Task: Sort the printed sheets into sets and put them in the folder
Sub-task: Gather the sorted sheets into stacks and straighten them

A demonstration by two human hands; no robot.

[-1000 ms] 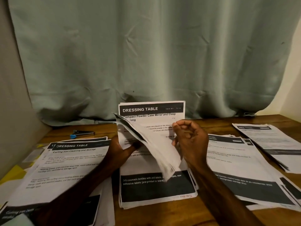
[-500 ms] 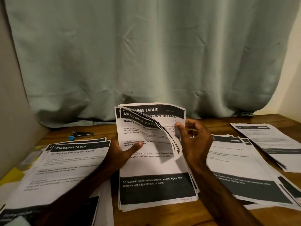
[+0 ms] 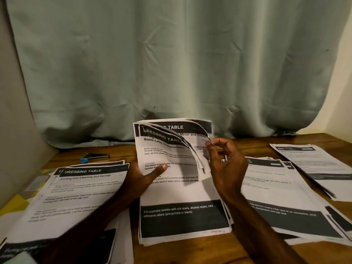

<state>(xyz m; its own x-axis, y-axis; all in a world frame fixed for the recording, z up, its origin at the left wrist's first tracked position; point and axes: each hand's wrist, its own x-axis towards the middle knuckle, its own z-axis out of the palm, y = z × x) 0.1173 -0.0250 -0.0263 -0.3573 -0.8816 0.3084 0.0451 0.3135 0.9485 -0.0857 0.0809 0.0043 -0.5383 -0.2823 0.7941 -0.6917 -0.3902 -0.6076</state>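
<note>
A stack of printed sheets headed "DRESSING TABLE" (image 3: 182,195) lies in the middle of the wooden table, its top end lifted. My left hand (image 3: 141,180) grips the stack's left edge, thumb pressed on the "Bottle Label Replacement" page. My right hand (image 3: 224,164) has its thumb against the curled right edges of the upper sheets, which bend over and show a "Mirror and Clasp" page behind. A second "DRESSING TABLE" pile (image 3: 76,197) lies at the left. Two more piles (image 3: 282,199) (image 3: 320,168) lie at the right. No folder is plainly visible.
A blue-tipped staple remover (image 3: 95,156) lies at the back left of the table (image 3: 190,252). Yellow paper (image 3: 13,204) shows under the left pile. A pale green curtain (image 3: 171,63) hangs right behind the table, with walls close on both sides.
The flipped sheets have swung back up from the front; the "Bottle Label Replacement" page now faces me. My right hand moved to the sheets' right edge and fans them.
</note>
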